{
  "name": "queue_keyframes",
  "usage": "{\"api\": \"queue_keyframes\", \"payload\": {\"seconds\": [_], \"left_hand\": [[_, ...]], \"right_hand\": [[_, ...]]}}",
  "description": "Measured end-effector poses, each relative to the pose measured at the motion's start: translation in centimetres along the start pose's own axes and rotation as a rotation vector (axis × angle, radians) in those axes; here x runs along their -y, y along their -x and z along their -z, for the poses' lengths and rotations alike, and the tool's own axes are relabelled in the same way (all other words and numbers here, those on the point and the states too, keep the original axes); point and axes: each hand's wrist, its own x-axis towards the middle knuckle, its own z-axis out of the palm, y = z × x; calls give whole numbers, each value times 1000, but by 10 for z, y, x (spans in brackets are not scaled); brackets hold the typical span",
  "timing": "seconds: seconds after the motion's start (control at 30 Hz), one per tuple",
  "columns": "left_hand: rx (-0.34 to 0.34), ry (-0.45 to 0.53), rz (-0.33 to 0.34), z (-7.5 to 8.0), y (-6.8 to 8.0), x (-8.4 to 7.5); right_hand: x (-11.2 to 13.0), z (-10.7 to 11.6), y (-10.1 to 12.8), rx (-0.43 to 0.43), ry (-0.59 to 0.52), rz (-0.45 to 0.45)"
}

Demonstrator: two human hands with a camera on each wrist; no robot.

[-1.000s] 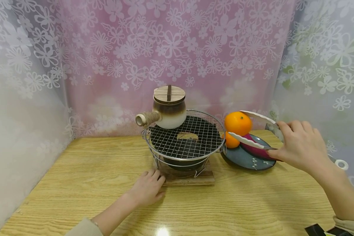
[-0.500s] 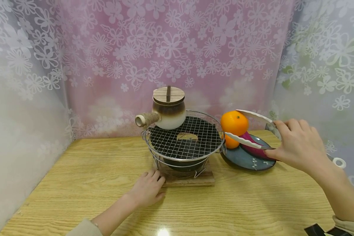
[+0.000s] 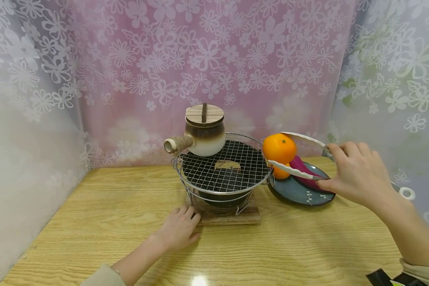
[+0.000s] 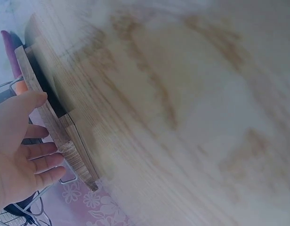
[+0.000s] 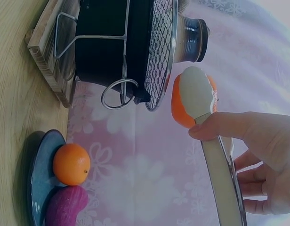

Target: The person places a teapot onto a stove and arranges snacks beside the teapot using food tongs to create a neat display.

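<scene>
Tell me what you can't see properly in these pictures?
- Inside the pot: its wooden lid covers it in the head view.
- Tongs handle end: hidden behind the right hand in the head view, cut off by the bottom edge in the right wrist view.
- Table: blurred in the left wrist view.
- Second orange: mostly hidden behind the held orange and tongs in the head view.

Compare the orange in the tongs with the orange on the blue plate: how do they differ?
The orange in the tongs is held in the air beside the grill mesh, clamped between the tongs that the right hand grips. The orange on the plate rests on the blue plate beside a purple sweet potato, and looks smaller. Both are round and bright orange.
</scene>
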Motion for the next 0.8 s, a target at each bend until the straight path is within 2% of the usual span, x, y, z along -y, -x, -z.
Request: {"api": "queue_keyframes", "payload": {"seconds": [0.8], "left_hand": [[13, 7, 10, 1, 0, -2]], "right_hand": [[23, 5, -13, -4, -16, 71]]}}
